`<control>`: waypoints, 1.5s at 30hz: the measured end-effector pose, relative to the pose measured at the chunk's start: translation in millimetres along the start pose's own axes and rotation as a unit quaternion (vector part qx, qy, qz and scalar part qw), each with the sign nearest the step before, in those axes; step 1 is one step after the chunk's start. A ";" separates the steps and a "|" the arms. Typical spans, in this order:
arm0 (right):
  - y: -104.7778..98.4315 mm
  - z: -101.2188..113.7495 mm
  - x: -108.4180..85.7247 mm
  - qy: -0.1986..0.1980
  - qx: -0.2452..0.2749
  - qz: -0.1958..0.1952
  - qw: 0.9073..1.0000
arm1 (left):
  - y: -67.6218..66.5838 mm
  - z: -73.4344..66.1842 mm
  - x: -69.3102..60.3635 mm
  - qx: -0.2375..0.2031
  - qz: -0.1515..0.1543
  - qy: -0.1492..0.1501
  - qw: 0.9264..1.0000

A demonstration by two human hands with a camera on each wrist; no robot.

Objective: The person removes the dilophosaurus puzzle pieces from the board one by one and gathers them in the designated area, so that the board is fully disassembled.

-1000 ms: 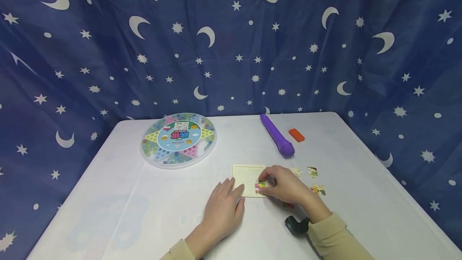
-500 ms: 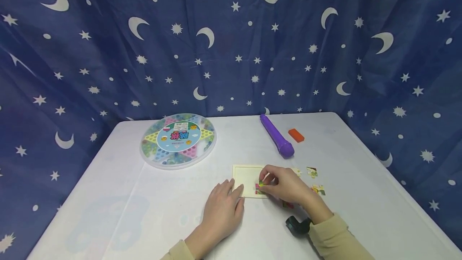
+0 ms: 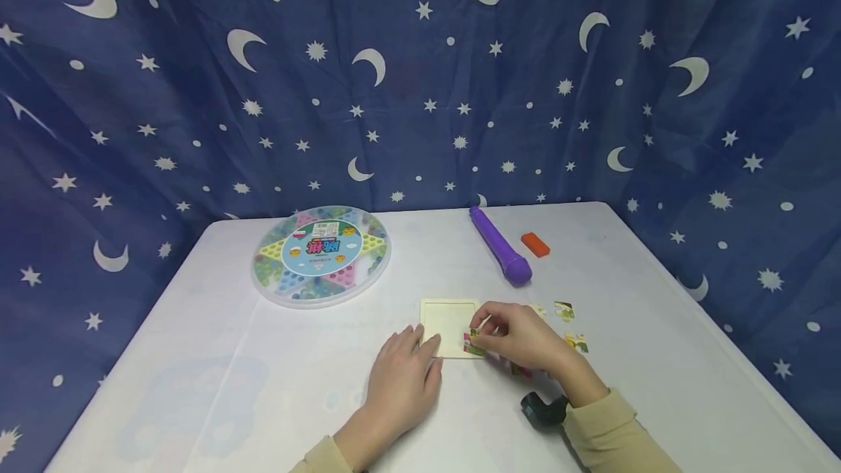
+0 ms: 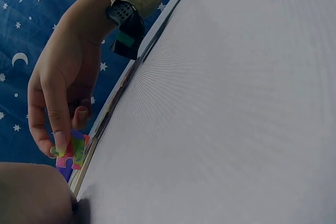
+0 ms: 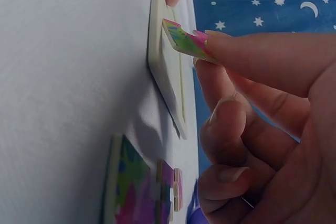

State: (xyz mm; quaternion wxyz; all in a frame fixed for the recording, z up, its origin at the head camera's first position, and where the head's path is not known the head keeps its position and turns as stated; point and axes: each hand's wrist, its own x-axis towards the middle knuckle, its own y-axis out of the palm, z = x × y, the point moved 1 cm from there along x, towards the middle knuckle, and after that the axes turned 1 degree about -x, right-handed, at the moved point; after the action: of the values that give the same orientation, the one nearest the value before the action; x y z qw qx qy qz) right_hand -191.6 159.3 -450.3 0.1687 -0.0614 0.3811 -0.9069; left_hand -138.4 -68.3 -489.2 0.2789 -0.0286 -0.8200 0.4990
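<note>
A pink and green jigsaw piece [image 5: 184,41] is pinched between the thumb and fingers of my right hand [image 3: 519,338], tilted over the right part of a pale square puzzle frame [image 3: 449,312]. In the left wrist view the same jigsaw piece [image 4: 71,153] shows its knobbed edge. My left hand [image 3: 404,382] lies with fairly straight fingers at the frame's left side, its fingertips touching the border. Loose jigsaw pieces [image 3: 576,343] lie to the right of the frame, some partly hidden by my right hand.
A round Chinese checkers board [image 3: 322,258] lies at the back left. Behind the frame are a purple toy microphone [image 3: 501,247] and a red block [image 3: 535,244]. A black wrist device [image 3: 544,411] sits by my right sleeve. A starry blue curtain [image 3: 420,79] hangs behind the table.
My right hand keeps its pinch on the jigsaw piece and has tilted it slightly over the frame. My left hand stays at the border. The whole head view has shifted a little.
</note>
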 end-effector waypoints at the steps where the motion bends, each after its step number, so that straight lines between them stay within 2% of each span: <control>1: -0.8 -0.5 -0.4 -0.001 -0.003 0.000 1.000 | -0.3 -0.1 -0.1 0.000 0.001 0.000 1.000; 12: -14.9 -10.2 -12.7 -0.003 0.007 -0.014 1.000 | -1.4 -0.7 -0.6 -0.007 -0.006 0.008 1.000; 17: -22.2 -19.0 -24.0 0.006 0.025 -0.016 1.000 | -0.9 -0.6 -1.5 -0.012 0.002 0.000 1.000; 27: -41.7 -37.3 -52.4 0.087 0.040 -0.061 0.994 | -2.5 -1.0 -1.4 -0.016 0.005 0.001 1.000; 33: -47.4 -56.6 -71.9 0.115 0.052 -0.075 0.989 | -1.7 -0.5 -1.9 -0.012 -0.002 0.003 1.000; 40: -57.8 -80.2 -97.3 0.144 0.036 -0.110 0.983 | -2.2 -1.2 -1.5 -0.013 0.003 0.000 1.000; 45: -63.8 -89.7 -104.8 0.177 0.038 -0.122 0.976 | -1.8 -0.8 -1.5 -0.002 0.004 -0.006 1.000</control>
State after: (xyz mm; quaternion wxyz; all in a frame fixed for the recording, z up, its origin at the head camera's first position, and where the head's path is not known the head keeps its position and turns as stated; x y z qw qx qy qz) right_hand -131.5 298.1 -466.0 -0.0112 0.0608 0.3595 -0.9311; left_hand -136.3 -69.1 -488.1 0.2716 -0.0296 -0.8227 0.4984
